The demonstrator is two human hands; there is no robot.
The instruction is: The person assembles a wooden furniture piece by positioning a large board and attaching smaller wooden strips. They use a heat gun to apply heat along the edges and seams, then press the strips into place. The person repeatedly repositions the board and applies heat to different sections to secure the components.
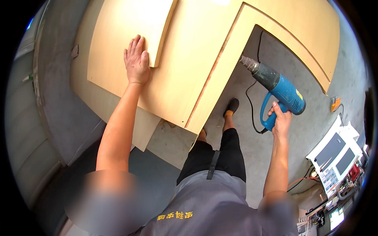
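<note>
Wood-faced panel (177, 78) spreads across the left and middle of the view. Towards its left part the left hand (138, 65) lies released, palm down with fingers extended, grasping nothing, its thumb just beside the lower end of a thick board (157, 23); how hard it presses I cannot tell. Farther right, a long groove (216, 63) slants from lower left to upper right, near the panel's inner edge, beyond which grey floor (256, 173) shows. The blue heat gun (281, 86) lies right of that edge, its long axis running from nozzle at upper left to rear at lower right, so the tip faces the edge; whether they touch is unclear. The right hand (281, 120), much the nearer, grasps its handle with curled fingers.
</note>
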